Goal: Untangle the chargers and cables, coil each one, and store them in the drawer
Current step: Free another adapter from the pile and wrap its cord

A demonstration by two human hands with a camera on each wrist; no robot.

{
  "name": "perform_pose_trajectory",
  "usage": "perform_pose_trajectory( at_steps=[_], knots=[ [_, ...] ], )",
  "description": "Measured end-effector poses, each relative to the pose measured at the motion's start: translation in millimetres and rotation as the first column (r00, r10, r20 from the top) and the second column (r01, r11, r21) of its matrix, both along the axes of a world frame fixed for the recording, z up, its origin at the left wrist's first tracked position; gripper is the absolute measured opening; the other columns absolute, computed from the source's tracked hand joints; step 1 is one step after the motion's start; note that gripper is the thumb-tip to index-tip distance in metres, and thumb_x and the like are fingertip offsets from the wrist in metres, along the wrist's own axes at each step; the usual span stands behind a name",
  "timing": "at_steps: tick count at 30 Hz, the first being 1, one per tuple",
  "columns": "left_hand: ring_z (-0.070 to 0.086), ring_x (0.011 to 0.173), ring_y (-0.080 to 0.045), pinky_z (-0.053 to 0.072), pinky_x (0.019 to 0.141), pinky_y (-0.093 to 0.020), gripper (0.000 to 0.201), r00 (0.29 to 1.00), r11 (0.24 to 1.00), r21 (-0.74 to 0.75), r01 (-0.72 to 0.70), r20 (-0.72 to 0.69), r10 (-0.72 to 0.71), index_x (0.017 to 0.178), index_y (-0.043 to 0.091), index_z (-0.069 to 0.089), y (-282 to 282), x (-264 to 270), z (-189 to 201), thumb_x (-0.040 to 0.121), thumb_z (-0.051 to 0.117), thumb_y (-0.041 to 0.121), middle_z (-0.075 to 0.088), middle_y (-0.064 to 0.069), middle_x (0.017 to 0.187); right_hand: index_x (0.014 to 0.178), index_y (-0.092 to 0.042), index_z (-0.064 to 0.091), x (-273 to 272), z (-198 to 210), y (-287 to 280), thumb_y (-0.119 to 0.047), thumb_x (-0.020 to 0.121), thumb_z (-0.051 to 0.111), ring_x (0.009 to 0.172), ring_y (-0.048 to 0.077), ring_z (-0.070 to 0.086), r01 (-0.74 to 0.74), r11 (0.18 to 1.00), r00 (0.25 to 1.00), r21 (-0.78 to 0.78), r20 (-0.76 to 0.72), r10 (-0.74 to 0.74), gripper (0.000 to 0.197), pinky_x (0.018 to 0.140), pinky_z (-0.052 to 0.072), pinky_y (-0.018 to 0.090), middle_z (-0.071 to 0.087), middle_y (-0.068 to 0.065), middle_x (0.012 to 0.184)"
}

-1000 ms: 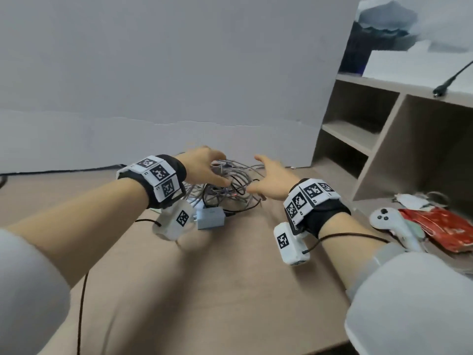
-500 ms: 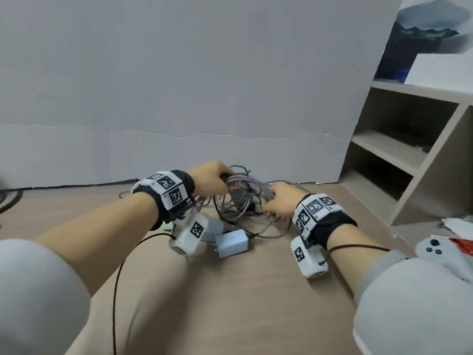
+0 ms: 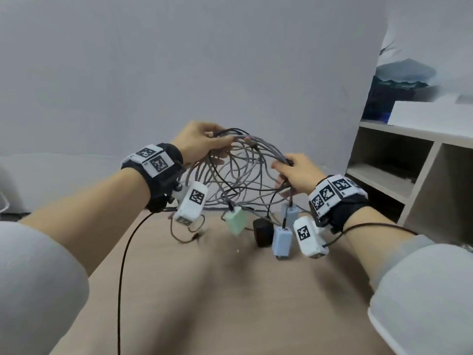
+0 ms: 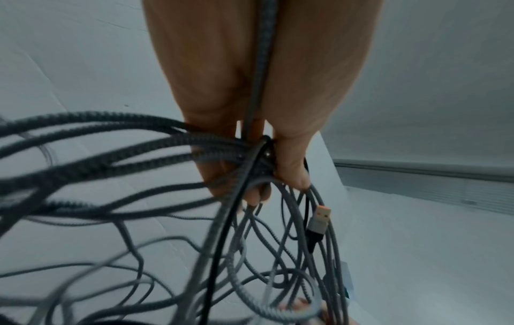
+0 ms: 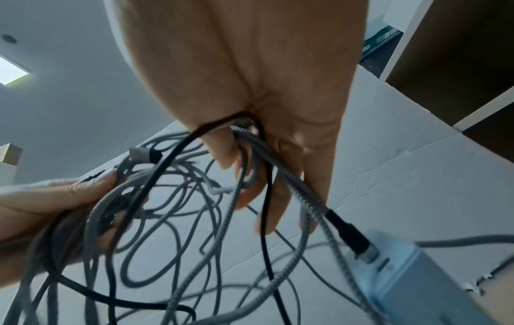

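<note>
The cables (image 3: 243, 172) hang as one grey and black tangle between both hands, lifted above the desk (image 3: 217, 290). The left hand (image 3: 202, 142) sits at the tangle's 10 o'clock, fingers curled round a bunch of strands; in the left wrist view a USB plug (image 4: 319, 220) dangles just below its fingertips. Under the tangle, from 7 to 5 o'clock, hang a green charger (image 3: 236, 220), a black charger (image 3: 262, 231) and two blue chargers (image 3: 281, 240), all on their cables near the desk; whether any touches it I cannot tell. The right hand (image 3: 297, 172) is at the tangle's 3 o'clock, thumb and fingers closed on several strands, with one braided cable running from it down into a blue charger in the right wrist view. At far right stands a shelf (image 3: 409, 170), well apart from the cables.
</note>
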State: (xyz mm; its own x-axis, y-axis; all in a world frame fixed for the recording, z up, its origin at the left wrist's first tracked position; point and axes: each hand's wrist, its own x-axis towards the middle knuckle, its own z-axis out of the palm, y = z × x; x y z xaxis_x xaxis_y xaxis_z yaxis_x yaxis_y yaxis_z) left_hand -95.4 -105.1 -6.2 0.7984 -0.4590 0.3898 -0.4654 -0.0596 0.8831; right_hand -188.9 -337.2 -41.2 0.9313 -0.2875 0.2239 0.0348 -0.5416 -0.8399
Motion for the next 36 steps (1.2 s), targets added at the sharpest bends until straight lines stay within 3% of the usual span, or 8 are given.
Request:
perform_pose_trajectory(
  at_steps=[6, 12, 14, 19, 22, 25, 30, 36],
  knots=[
    [0.063, 0.055, -0.017, 0.058, 0.054, -0.029, 0.02, 0.98, 0.982, -0.012, -0.189, -0.072, 0.187, 0.088, 0.008, 0.069, 3, 31, -43, 0.101, 0.061, 0.021, 0.067, -0.012, 0.081, 0.108, 0.0, 0.058, -6, -2, -2, -0.025, 0.105, 0.051, 0.051, 0.011, 0.044, -0.021, 0.999, 1.0, -0.04, -0.013, 0.02, 0.026, 0.047, 0.048, 0.026, 0.041, 0.002, 0.063],
    [0.058, 0.044, -0.013, 0.051, 0.048, -0.024, 0.022, 0.91, 0.922, -0.144, -0.36, -0.272, 0.313, 0.087, 0.0, 0.063, -14, 36, -86, 0.103, 0.052, 0.011, 0.06, -0.011, 0.07, 0.09, -0.007, 0.056, -3, -6, 5, -0.029, 0.101, 0.059, 0.059, 0.021, 0.046, 0.066, 0.991, 0.996, -0.114, -0.049, -0.072, 0.025, 0.063, 0.054, 0.041, 0.046, 0.004, 0.065],
    [0.062, 0.06, -0.021, 0.049, 0.055, -0.026, 0.02, 0.917, 0.938, -0.046, -0.343, -0.232, 0.324, 0.098, -0.003, 0.064, -19, 30, -90, 0.102, 0.054, 0.013, 0.062, -0.009, 0.074, 0.086, -0.009, 0.052, 0, -6, 7, -0.03, 0.1, 0.059, 0.063, 0.025, 0.048, 0.112, 0.988, 0.988, -0.102, -0.099, -0.122, 0.027, 0.07, 0.058, 0.049, 0.045, 0.008, 0.07],
    [0.048, 0.132, -0.03, 0.04, 0.11, -0.041, 0.072, 0.933, 0.852, 0.387, -0.353, 0.073, 0.353, 0.143, 0.01, 0.047, -17, 7, -66, 0.089, 0.063, 0.054, 0.049, -0.011, 0.144, 0.081, -0.006, 0.053, 11, -7, -5, -0.029, 0.098, 0.056, 0.073, 0.03, 0.049, 0.232, 0.969, 0.959, -0.086, -0.148, -0.243, 0.028, 0.089, 0.052, 0.062, 0.049, 0.016, 0.079],
    [0.066, 0.094, -0.015, 0.05, 0.082, -0.031, 0.02, 0.921, 0.913, 0.277, -0.3, 0.334, 0.201, 0.106, 0.015, 0.069, -23, -29, -40, 0.094, 0.063, 0.03, 0.071, 0.0, 0.106, 0.085, -0.008, 0.056, -1, 2, 2, -0.022, 0.1, 0.053, 0.073, 0.033, 0.065, 0.261, 0.965, 0.948, -0.028, -0.184, -0.261, 0.021, 0.065, 0.062, 0.044, 0.063, 0.018, 0.088],
    [0.065, 0.061, -0.009, 0.052, 0.06, -0.027, 0.019, 0.95, 0.87, 0.491, 0.048, 0.247, -0.192, 0.086, 0.016, 0.069, -41, -72, -30, 0.096, 0.065, 0.031, 0.071, 0.004, 0.073, 0.081, -0.011, 0.054, -5, 8, 5, -0.015, 0.1, 0.052, 0.067, 0.025, 0.063, 0.253, 0.967, 0.946, -0.027, -0.204, -0.254, 0.02, 0.046, 0.055, 0.029, 0.06, 0.011, 0.083],
    [0.066, 0.083, -0.025, 0.054, 0.073, -0.041, 0.043, 0.885, 0.801, 0.578, -0.158, 0.443, -0.145, 0.088, 0.009, 0.072, -71, -90, -42, 0.089, 0.069, 0.052, 0.072, -0.009, 0.087, 0.082, -0.011, 0.051, -6, 20, 5, -0.011, 0.097, 0.053, 0.101, 0.03, 0.062, 0.276, 0.961, 0.948, -0.029, -0.159, -0.277, 0.015, 0.098, 0.054, 0.049, 0.056, 0.015, 0.105],
    [0.062, 0.083, -0.025, 0.054, 0.075, -0.041, 0.016, 0.897, 0.866, 0.457, -0.205, 0.442, -0.021, 0.089, 0.015, 0.057, -72, -73, -50, 0.088, 0.072, 0.022, 0.068, -0.005, 0.089, 0.097, 0.008, 0.054, -15, 39, 19, 0.002, 0.091, 0.056, 0.082, 0.051, 0.071, 0.211, 0.958, 0.967, 0.196, -0.187, -0.174, 0.009, 0.066, 0.059, 0.064, 0.056, 0.019, 0.071]
  ],
)
